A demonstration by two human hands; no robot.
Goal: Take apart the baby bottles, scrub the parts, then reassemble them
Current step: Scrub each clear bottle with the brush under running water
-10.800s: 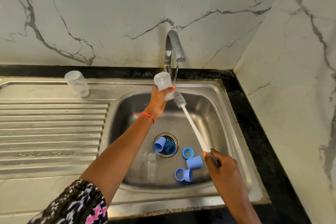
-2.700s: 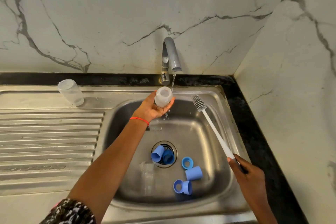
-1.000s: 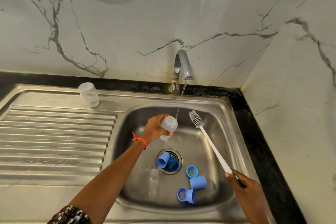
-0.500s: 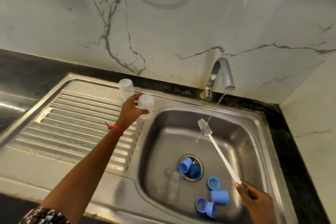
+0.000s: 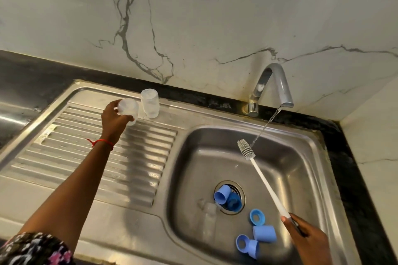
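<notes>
Left hand (image 5: pixel 114 119) curled round a clear bottle (image 5: pixel 128 110), low over the ribbed draining board (image 5: pixel 90 157), just beside a second clear bottle (image 5: pixel 150 103) standing upside down. Right hand (image 5: pixel 307 241) gripping a white brush (image 5: pixel 261 175) by its handle, bristles up near the running water from the tap (image 5: pixel 272 84). Blue caps (image 5: pixel 264 234) and rings (image 5: pixel 255 217) down in the sink (image 5: pixel 305 178), just left of that hand.

The left arm is reaching far out to the left, with a thin red thread around its wrist. The left hand (image 5: pixel 114 119) is curling its fingers around a small clear plastic bottle (image 5: pixel 128 109). The right hand (image 5: pixel 305 241) is staying low, gripping a long white bottle brush (image 5: pixel 265 180) by the handle end.
</notes>
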